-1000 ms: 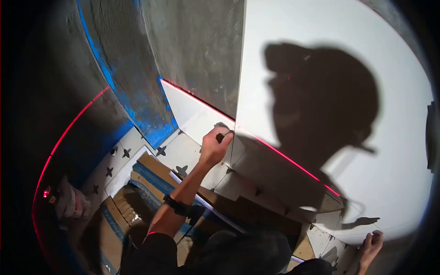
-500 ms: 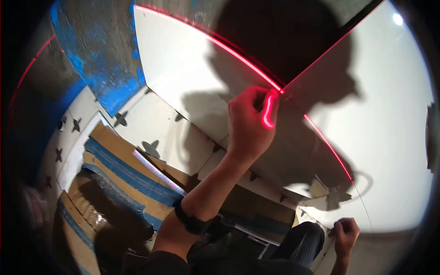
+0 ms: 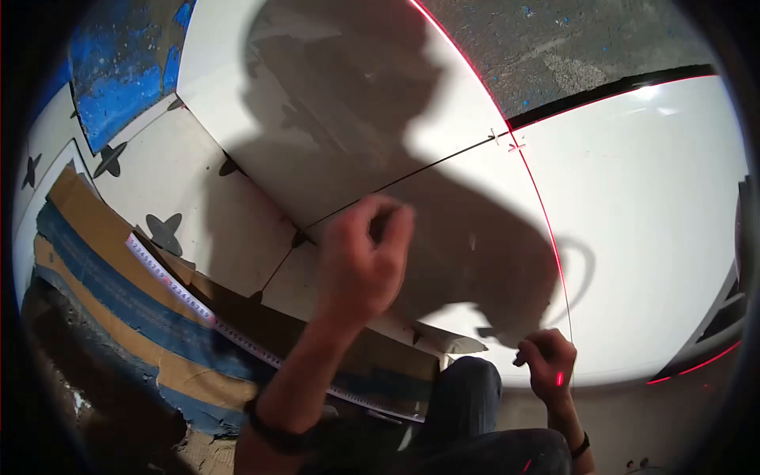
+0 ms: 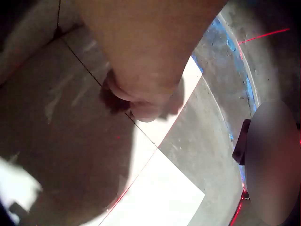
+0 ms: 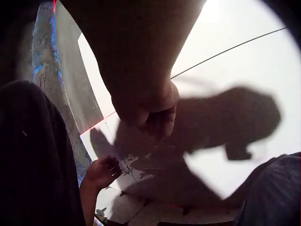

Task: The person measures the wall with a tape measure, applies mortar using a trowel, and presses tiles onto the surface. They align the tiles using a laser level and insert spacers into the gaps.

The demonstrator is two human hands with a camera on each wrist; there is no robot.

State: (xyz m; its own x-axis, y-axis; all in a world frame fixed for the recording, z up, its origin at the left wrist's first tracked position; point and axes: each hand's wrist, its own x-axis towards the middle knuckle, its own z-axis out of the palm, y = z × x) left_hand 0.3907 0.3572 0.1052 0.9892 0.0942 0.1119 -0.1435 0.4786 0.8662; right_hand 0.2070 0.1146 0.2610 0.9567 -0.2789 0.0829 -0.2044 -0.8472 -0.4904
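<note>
My left hand [image 3: 364, 257] is blurred in the head view, in front of the shadowed white wall tiles [image 3: 261, 127]. Its fingers and thumb are curled, with nothing visible between them. Beyond it, a dark joint runs between two tiles up to a corner with two small pale cross-shaped pieces [image 3: 516, 148]. A red laser line crosses that corner. My right hand [image 3: 548, 362] is at the lower right, its fingers curled beside the large white tile [image 3: 649, 237], a red laser mark on it. In the right wrist view, curled fingers [image 5: 162, 123] show no object.
Grey cross-shaped spacers [image 3: 165, 233] sit at the floor tile joints. A white measuring tape [image 3: 182, 293] lies along blue-and-brown cardboard [image 3: 111, 273]. Bare grey wall [image 3: 570, 47] rises above the tiles, and blue coating [image 3: 119, 87] covers the left corner. My knee [image 3: 467, 388] is bent below.
My left hand has drawn back from the tile corner, where the pale crosses now show. The head view has turned right and closer. My right hand stays curled at the lower right.
</note>
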